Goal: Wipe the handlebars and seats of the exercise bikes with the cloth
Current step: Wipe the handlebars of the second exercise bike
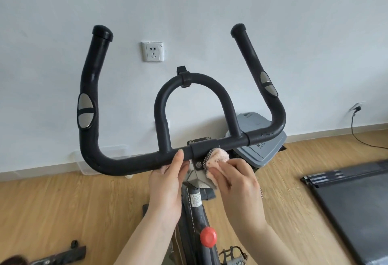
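Observation:
The exercise bike's black handlebar point(130, 159) fills the middle of the view, with two upturned grips and a centre loop point(193, 79). My left hand point(168, 182) is wrapped around the crossbar from below, just left of the centre clamp, thumb on top. My right hand point(237, 178) pinches a bunched pink cloth point(217, 156) with a dark dotted edge. The cloth is pressed against the underside of the crossbar at the clamp. No seat is in view.
The bike's stem with a red knob point(208, 237) runs down between my arms; a pedal point(232, 254) shows below. A grey bin point(262, 138) stands behind the bar by the white wall. A dark treadmill mat point(357, 206) lies right, on the wood floor. A wall socket point(152, 51) is behind.

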